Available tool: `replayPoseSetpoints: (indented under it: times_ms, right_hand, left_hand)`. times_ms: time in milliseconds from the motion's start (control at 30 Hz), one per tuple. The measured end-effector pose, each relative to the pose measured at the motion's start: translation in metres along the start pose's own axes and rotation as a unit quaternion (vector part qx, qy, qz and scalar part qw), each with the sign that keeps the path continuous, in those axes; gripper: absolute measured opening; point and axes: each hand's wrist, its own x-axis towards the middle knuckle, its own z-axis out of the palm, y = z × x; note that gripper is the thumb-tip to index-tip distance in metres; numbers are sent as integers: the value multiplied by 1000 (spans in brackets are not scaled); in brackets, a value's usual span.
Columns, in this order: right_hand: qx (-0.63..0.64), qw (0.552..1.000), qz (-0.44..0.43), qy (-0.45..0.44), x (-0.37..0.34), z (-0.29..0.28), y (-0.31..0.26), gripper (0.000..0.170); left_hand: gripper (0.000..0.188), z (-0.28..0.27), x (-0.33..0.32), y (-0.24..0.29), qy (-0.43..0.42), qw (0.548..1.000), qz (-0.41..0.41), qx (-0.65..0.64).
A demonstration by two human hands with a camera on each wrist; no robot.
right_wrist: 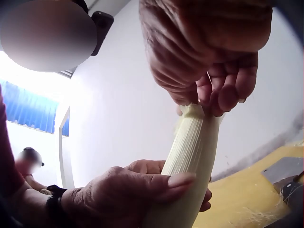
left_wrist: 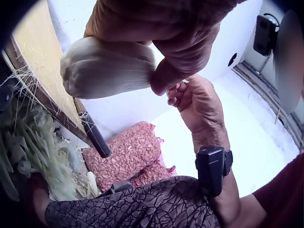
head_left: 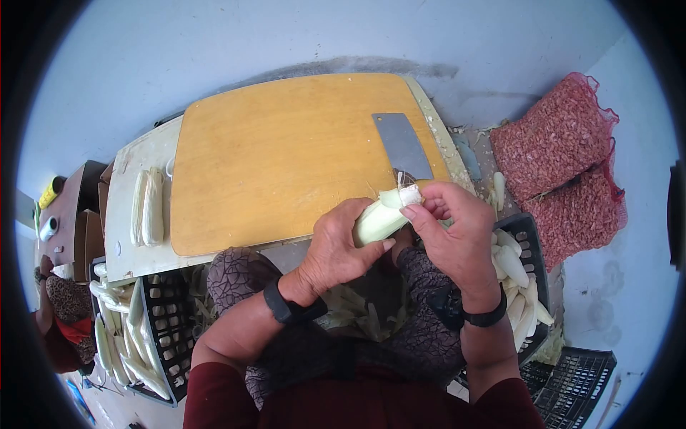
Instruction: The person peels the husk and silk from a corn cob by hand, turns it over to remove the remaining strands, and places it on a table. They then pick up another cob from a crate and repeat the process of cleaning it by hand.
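A pale green ear of corn in its husk (head_left: 379,222) is held over the lap, near the front edge of a yellow cutting board (head_left: 271,157). My left hand (head_left: 332,247) grips its body, thumb along the near side; the right wrist view shows the fingers wrapped round the ribbed husk (right_wrist: 190,152). At the cut stalk end, my right hand (head_left: 461,232) pinches the husk edge between thumb and fingers. The rounded other end of the ear (left_wrist: 107,69) points away from the right hand in the left wrist view.
A cleaver (head_left: 406,143) lies on the board's right side. Two husked bundles (head_left: 148,207) lie left of it. Black crates hold pale ears at left (head_left: 168,322) and right (head_left: 532,247). Red mesh sacks (head_left: 550,139) lean by the wall. Loose husks (left_wrist: 42,147) litter the floor.
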Motion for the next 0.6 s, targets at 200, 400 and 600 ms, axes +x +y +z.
replayPoseSetpoints:
  times_ms: [200, 400, 600]
  right_hand:
    - [-191, 968, -161, -8, 3, -7, 1, 18]
    - [-256, 944, -205, -33, 3, -11, -4, 22]
    - [-150, 972, -176, -51, 4, -11, 1, 18]
  left_hand:
    - [54, 2, -1, -4, 5, 999, 31, 26]
    - [53, 2, 0, -4, 13, 997, 43, 70]
    - [52, 2, 0, -1, 16, 995, 47, 91]
